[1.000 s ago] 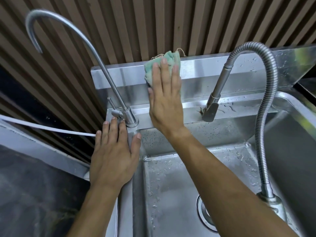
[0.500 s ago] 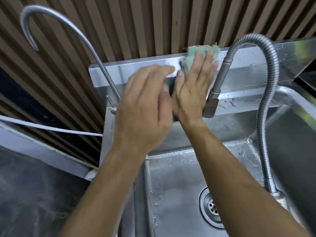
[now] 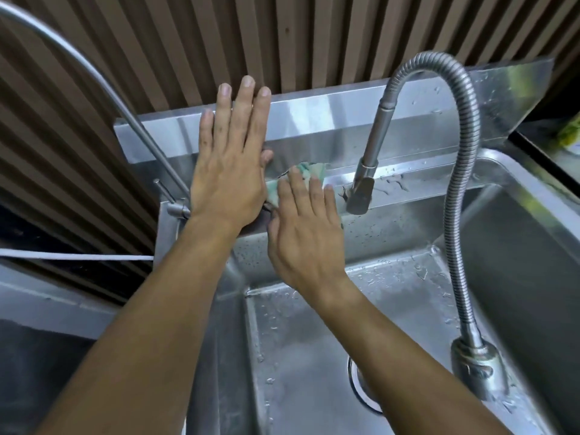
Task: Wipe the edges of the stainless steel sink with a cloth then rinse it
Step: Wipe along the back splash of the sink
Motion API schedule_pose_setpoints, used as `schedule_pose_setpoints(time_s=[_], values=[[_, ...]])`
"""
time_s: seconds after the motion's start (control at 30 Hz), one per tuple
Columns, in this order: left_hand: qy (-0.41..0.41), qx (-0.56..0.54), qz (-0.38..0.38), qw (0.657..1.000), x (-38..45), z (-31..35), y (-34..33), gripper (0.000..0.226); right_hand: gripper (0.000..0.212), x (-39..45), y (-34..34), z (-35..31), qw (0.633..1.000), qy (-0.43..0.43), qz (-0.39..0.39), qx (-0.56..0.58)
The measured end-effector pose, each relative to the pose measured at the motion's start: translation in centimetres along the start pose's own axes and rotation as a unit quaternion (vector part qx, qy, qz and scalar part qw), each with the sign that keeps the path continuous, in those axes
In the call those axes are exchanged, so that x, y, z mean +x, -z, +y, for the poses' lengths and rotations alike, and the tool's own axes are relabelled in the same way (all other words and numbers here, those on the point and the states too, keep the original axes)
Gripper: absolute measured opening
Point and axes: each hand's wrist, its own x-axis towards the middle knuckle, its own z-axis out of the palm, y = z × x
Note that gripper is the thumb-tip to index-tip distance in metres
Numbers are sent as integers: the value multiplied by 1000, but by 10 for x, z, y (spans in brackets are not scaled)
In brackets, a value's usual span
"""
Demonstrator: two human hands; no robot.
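The stainless steel sink [image 3: 314, 356] fills the lower middle, with a raised steel backsplash [image 3: 329, 120] behind it. My right hand [image 3: 304, 227] presses a green cloth [image 3: 309, 172] flat onto the back ledge, just left of the flexible faucet's nozzle. Most of the cloth is hidden under my fingers. My left hand [image 3: 230, 158] lies flat with fingers spread against the backsplash, its fingertips over the top rim, holding nothing.
A flexible coiled faucet [image 3: 461, 189] arches over the basin from a base at the right. A thin gooseneck tap [image 3: 135, 120] stands at the left. The drain [image 3: 361, 387] shows under my right forearm. Wooden slats [image 3: 282, 39] back the sink; a white cord [image 3: 78, 256] runs left.
My right hand has brought the cloth down from the top rim of the backsplash to the back ledge. My left hand has moved up from the left rim and now rests flat on the backsplash.
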Motion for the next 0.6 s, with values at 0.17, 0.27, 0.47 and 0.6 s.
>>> schedule_pose_setpoints(time_s=[0.17,0.27,0.47,0.6], values=[[0,3,15,1000,0,1,1,66,61,6,9,5,993,-115,10,-28],[2,0,10,1000,0,2,1,67,61,6,2,-24,996,-86,0,1],[-5,-3,8,1000,0,-1,1,66,47,-4,9,13,999,3,-17,35],[-8,11,7,1000,-1,0,-2,67,37,-6,23,11,999,-18,-39,-4]])
